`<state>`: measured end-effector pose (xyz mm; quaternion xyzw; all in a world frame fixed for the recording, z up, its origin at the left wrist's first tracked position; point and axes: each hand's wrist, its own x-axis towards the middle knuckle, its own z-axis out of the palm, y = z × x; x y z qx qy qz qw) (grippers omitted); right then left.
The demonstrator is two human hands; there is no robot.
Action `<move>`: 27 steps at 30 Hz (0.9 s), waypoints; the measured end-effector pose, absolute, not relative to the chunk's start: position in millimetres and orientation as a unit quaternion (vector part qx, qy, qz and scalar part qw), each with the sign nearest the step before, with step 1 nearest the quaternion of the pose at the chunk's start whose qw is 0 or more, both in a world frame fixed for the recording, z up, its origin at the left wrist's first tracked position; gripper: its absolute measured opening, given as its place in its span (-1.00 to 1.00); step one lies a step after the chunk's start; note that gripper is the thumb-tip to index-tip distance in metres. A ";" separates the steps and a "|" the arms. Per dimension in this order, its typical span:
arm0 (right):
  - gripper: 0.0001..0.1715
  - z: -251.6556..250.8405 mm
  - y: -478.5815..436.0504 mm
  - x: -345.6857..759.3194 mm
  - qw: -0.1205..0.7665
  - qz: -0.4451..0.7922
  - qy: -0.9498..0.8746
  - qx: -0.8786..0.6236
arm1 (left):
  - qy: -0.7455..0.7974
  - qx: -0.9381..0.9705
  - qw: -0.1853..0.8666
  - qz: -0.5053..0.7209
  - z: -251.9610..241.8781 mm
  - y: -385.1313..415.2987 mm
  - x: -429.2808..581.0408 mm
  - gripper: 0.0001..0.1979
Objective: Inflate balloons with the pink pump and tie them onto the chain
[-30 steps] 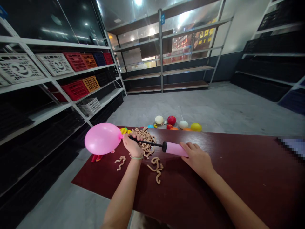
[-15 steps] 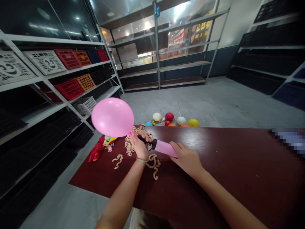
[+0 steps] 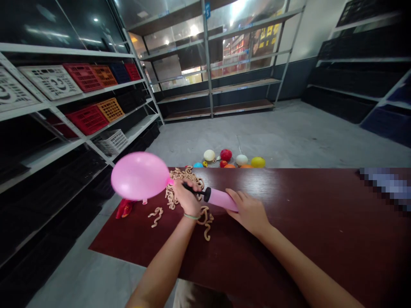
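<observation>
A pink balloon pump (image 3: 221,199) with a black end is held between both hands above the table. My right hand (image 3: 248,212) is wrapped round its pink barrel. My left hand (image 3: 188,197) is closed on the black handle, and a short dark rod shows between handle and barrel. An inflated pink balloon (image 3: 140,175) sticks out left of my left hand, its neck at the thumb side; whether the fingers also pinch the neck cannot be made out. Beneath and behind the left hand lies a pile of beige squiggly strands (image 3: 171,197), with a few loose ones (image 3: 156,217) nearby.
Uninflated balloons (image 3: 123,208), mostly red, lie at the left end of the dark red table (image 3: 308,239). Several inflated balloons (image 3: 226,155) rest on the floor beyond it. Shelves with crates (image 3: 86,119) stand left; a metal rack (image 3: 210,85) is behind. A blurred bluish item (image 3: 388,186) lies right.
The pink balloon has dropped and shifted left, now covering part of the loose balloons. More of the pump's rod shows between my left hand and the barrel. The view has shifted slightly.
</observation>
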<state>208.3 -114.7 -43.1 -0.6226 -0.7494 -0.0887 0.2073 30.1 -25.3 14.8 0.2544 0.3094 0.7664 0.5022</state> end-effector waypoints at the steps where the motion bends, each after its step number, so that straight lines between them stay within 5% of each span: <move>1: -0.42 -44.1 -115.4 207.1 0.215 -0.083 -0.748 -0.623 | 0.301 0.266 0.509 0.761 11.8 -30.1 38.0 -0.78; 7: -0.44 -45.4 -112.5 212.7 0.211 -0.075 -0.755 -0.616 | 0.285 0.285 0.542 0.737 3.3 -31.9 45.6 -0.73; 19: -0.40 -38.8 -105.5 234.4 0.153 -0.102 -0.719 -0.670 | 0.305 0.256 0.446 0.802 9.2 12.6 -21.5 -0.72; 27: -0.39 -38.4 -105.4 234.6 0.142 -0.105 -0.774 -0.608 | 0.356 0.381 0.497 0.693 11.4 8.4 -16.0 -0.70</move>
